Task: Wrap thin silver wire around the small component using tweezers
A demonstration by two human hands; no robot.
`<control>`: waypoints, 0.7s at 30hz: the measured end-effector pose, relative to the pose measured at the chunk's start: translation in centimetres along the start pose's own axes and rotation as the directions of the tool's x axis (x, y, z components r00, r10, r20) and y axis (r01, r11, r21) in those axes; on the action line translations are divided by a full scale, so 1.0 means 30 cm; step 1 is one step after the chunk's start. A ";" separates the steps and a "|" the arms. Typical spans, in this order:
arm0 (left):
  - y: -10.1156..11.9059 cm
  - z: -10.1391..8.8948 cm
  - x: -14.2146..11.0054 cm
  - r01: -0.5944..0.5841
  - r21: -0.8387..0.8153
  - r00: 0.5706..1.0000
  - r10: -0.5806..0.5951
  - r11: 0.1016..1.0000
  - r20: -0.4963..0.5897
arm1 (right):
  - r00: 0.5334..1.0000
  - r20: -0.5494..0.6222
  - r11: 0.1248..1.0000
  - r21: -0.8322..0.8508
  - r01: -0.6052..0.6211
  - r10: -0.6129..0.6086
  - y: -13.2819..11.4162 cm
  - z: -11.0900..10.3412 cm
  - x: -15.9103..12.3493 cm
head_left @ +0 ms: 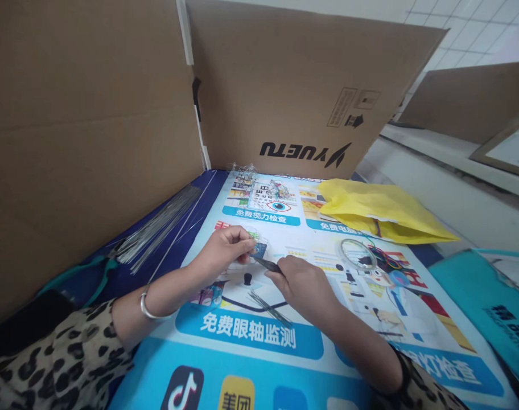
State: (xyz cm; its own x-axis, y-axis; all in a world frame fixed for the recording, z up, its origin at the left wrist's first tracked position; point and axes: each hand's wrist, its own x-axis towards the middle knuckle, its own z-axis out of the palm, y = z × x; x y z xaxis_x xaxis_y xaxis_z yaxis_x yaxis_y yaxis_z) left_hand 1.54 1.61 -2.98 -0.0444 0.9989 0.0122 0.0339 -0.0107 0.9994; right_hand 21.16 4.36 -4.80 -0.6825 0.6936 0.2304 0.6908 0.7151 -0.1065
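Over the middle of the printed mat, my left hand (231,247) is closed in a pinch on a thin wire, mostly hidden by the fingers. My right hand (304,285) wraps round a pair of needle-nose pliers (266,263); their dark tapered tip points left and meets the left fingertips. The handles are hidden in my palm. Below the hands, several short straight wires (268,307) lie on the mat. A bundle of long straight wires (157,230) rests to the left, beside teal-handled pliers (101,279). Bent wire pieces (279,191) lie at the back.
Tall cardboard panels (285,85) stand at the left and back. On the right are a yellow bag (379,210), a clear ring-shaped roll (357,254), coloured cords (385,259) and a teal packet (485,302). The printed mat (157,364) covers the blue table surface.
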 end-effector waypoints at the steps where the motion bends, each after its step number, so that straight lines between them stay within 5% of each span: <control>1: -0.001 -0.005 0.003 -0.002 0.023 1.000 0.002 1.000 -0.010 | 0.997 -0.067 0.998 -0.057 0.028 -0.032 0.006 -0.001 -0.001; 6: -0.006 -0.012 0.007 0.013 0.134 1.000 -0.013 0.991 -0.002 | 0.940 -0.269 0.948 -0.290 0.130 -0.211 0.028 -0.020 0.004; 21: 0.005 0.021 -0.008 0.138 0.211 0.990 -0.133 0.968 -0.039 | 0.914 -0.213 0.859 -0.464 0.216 -0.345 0.013 -0.026 0.000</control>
State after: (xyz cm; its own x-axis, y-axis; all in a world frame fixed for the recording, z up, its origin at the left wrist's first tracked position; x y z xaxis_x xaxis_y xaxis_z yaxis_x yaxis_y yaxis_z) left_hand 2.18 1.41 -2.84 -0.0874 0.9890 -0.1195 0.2377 0.1372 0.9616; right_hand 21.62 4.57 -4.09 -0.8112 0.3689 0.4536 0.5568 0.7241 0.4069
